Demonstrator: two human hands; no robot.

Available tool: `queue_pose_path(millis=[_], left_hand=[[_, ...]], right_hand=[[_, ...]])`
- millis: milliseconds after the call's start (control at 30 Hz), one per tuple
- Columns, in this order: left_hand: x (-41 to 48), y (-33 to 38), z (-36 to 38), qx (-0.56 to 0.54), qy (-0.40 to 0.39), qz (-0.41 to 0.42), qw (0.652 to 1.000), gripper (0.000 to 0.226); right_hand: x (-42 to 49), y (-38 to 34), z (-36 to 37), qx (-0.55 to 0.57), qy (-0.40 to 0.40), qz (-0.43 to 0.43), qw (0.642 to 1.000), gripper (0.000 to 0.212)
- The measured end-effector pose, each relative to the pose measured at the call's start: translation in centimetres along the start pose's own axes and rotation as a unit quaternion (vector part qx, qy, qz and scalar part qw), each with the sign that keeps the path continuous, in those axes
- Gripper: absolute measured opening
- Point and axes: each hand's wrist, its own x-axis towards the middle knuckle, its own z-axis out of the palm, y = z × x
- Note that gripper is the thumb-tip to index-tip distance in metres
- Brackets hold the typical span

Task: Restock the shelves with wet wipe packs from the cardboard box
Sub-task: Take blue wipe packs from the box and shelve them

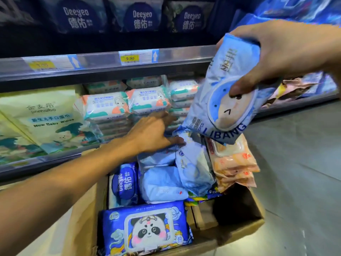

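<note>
From the head camera I see a shop aisle, its grey shelves (110, 71) stocked with wipe packs, and the cardboard box (239, 235) standing against the lower shelf's front edge. The right hand (287, 52) grips a light-blue LIBANG pack (221, 100), tilted above the box's far right corner. The left hand (151, 132) reaches over the box's far edge, fingers straight, thumb touching a pale blue pack (191, 163) there. A panda pack (145, 231) lies at the near edge
</note>
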Motion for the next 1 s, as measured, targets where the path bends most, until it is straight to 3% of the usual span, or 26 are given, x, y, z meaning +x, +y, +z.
queue_pose_path(millis=[133,233,333,467,533,600,700,833,1000], left_hand=[[6.0,-1.0,3.0,-0.134,-0.190,-0.030,0.972,0.117],[7.8,-1.5,4.7,-0.199,-0.223,-0.042,0.953,0.106],[8.2,-2.3,5.2,-0.231,-0.253,-0.080,0.936,0.111],[9.3,-2.7,5.5,-0.196,-0.316,-0.096,0.923,0.114],[9.2,-1.9,4.8,-0.179,-0.304,-0.067,0.933,0.096],[8.6,-1.2,3.8,-0.199,-0.269,-0.039,0.942,0.046],[7.1,-0.6,2.4,-0.216,-0.203,-0.014,0.955,0.019],[4.9,-0.1,1.0,-0.183,-0.133,0.070,0.971,0.044],[-0.6,0.4,-4.5,-0.083,-0.044,0.157,0.983,0.060]], right_hand=[[-0.8,0.7,-0.6,-0.007,0.002,0.002,1.000,0.073],[-1.4,1.5,-0.2,0.018,-0.006,-0.002,1.000,0.074],[-2.1,2.6,0.0,0.058,-0.011,-0.004,0.998,0.077],[-2.7,4.2,-0.7,0.090,-0.003,0.005,0.996,0.082],[-3.0,4.6,-1.0,0.090,-0.004,0.011,0.996,0.085],[-3.1,4.7,-1.1,0.079,-0.007,0.019,0.997,0.086],[-3.2,4.7,-1.3,0.065,-0.011,0.019,0.998,0.080],[-2.9,4.2,-1.0,0.064,-0.017,0.012,0.998,0.071],[-2.4,2.4,-0.9,0.066,-0.017,0.014,0.998,0.074]])
